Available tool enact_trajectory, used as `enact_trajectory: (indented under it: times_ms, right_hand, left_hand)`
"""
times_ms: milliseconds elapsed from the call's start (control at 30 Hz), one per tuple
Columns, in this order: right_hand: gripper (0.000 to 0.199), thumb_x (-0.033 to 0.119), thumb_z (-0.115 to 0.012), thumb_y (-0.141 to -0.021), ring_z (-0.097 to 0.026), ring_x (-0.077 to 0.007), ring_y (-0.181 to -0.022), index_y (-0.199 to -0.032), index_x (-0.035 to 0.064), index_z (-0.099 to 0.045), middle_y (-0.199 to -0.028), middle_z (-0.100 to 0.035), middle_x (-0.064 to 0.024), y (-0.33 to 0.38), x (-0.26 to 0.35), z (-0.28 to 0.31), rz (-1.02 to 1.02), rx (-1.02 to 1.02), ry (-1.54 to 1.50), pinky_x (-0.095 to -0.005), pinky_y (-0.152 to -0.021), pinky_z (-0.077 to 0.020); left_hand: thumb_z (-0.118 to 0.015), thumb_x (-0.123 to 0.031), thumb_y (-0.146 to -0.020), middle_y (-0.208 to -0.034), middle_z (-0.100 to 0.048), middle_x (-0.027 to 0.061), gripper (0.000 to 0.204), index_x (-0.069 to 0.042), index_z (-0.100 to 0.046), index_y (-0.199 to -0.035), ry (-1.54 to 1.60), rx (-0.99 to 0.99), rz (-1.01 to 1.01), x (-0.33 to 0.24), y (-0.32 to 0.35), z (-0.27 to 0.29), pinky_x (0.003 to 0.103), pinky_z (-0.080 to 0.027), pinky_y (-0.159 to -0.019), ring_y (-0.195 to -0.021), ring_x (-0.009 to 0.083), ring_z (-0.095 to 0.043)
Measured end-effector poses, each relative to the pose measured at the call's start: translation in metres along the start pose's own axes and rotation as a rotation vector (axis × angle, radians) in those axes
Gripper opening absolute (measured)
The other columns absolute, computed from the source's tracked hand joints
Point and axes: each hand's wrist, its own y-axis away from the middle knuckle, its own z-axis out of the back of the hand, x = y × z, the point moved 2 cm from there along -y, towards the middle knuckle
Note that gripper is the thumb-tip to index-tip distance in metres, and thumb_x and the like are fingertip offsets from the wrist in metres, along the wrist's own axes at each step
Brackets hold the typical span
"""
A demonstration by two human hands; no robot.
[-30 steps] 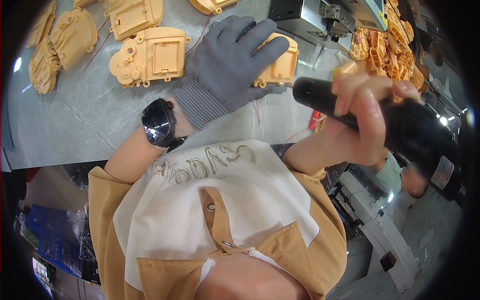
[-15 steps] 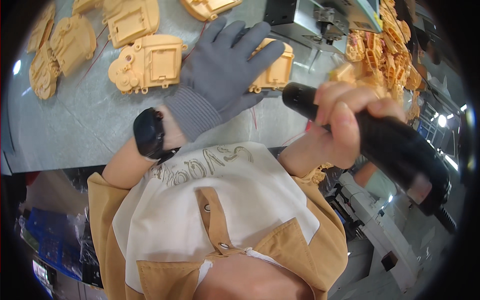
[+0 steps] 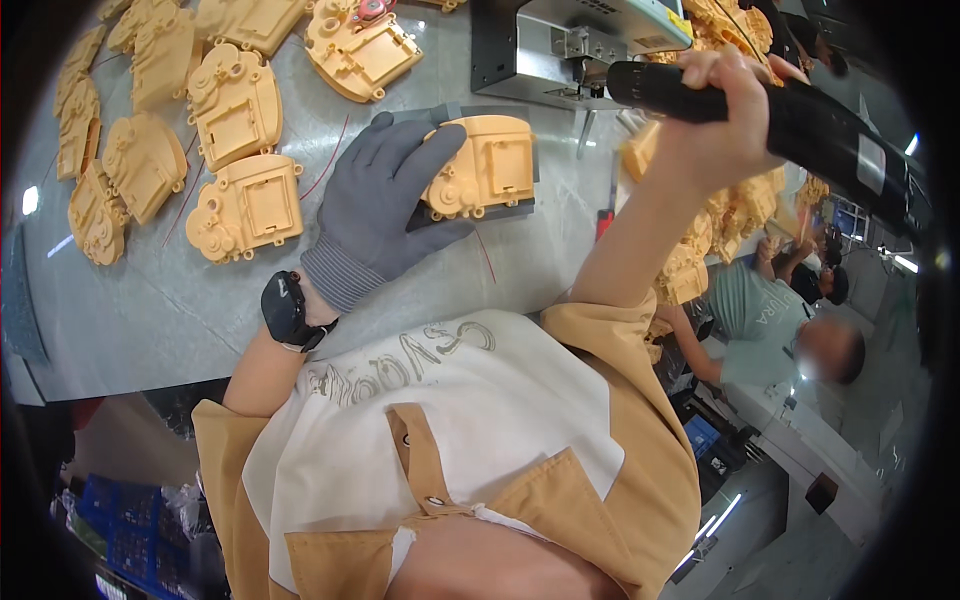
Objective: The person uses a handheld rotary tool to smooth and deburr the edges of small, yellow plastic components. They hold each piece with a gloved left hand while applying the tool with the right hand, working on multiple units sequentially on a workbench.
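Observation:
My left hand (image 3: pixel 385 190), in a grey knitted glove, lies at the left side of a yellow plastic housing (image 3: pixel 505 165). Its index finger reaches over the housing's top left and the thumb rests along the lower edge. Beneath that housing is a dark flat fixture (image 3: pixel 522 208). My bare right hand (image 3: pixel 735 110) is wrapped round a black electric screwdriver (image 3: pixel 820 130), which lies nearly level. The screwdriver's front end is at the front of a metal box-shaped machine (image 3: pixel 545 50), probably a screw feeder; whether they touch I cannot tell.
Several similar yellow housings (image 3: pixel 245 205) lie on the grey table (image 3: pixel 200 320) to the left; one at the back carries a red part (image 3: pixel 372 10). Thin red wires (image 3: pixel 328 160) lie among them. A heap of yellow parts (image 3: pixel 690 255) is at the right, with another person (image 3: pixel 760 320) beyond.
My right hand has carried the screwdriver away from beside the housing, up to the metal machine. My left hand stays at the housing, fingers drawn closer together. The whole view has shifted.

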Motion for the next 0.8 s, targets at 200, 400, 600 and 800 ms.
enact_trajectory:
  times_ms: [200, 400, 600, 800]
  right_hand:
    - [0.039, -0.012, -0.055, -0.062, -0.049, -0.0154, -0.043, -0.097, 0.0004, -0.041, -0.056, -0.051, -0.0069, 0.043, -0.006, -0.004, -0.118, 0.086, 0.16, -0.0285, -0.047, -0.0448]
    - [0.039, 0.001, -0.046, -0.071, -0.046, -0.018, -0.046, -0.109, 0.0014, -0.036, -0.058, -0.046, -0.0076, 0.047, 0.048, 0.005, -0.059, 0.036, -0.133, -0.0361, -0.055, -0.0437]
    - [0.04, -0.006, -0.047, -0.069, -0.046, -0.0176, -0.045, -0.108, 0.0013, -0.037, -0.058, -0.046, -0.0079, 0.042, 0.035, 0.031, -0.054, -0.138, -0.009, -0.0342, -0.053, -0.0436]
    - [0.037, -0.008, -0.048, -0.067, -0.046, -0.0184, -0.043, -0.102, 0.0009, -0.041, -0.056, -0.046, -0.0085, 0.05, 0.023, 0.039, -0.035, -0.242, -0.144, -0.0325, -0.048, -0.0431]
  left_hand:
    - [-0.073, -0.029, -0.063, -0.109, -0.052, 0.0133, 0.07, -0.007, -0.043, -0.122, 0.036, -0.041, 0.038, 0.005, 0.01, 0.0, 0.045, -0.033, -0.097, -0.103, 0.0315, -0.049]
    - [-0.074, -0.032, -0.062, -0.101, -0.052, 0.0123, 0.069, -0.009, -0.043, -0.12, 0.0, -0.096, 0.008, 0.003, 0.009, -0.006, 0.042, -0.037, -0.093, -0.096, 0.0289, -0.051]
    - [-0.076, -0.025, -0.061, -0.111, -0.053, 0.0124, 0.073, -0.006, -0.042, -0.123, 0.047, -0.077, 0.02, 0.002, 0.009, -0.005, 0.041, -0.035, -0.096, -0.104, 0.0309, -0.05]
    - [-0.073, -0.033, -0.064, -0.105, -0.053, 0.0108, 0.072, -0.009, -0.041, -0.123, -0.004, -0.09, -0.007, 0.001, 0.01, -0.011, 0.041, -0.038, -0.092, -0.097, 0.0299, -0.051]
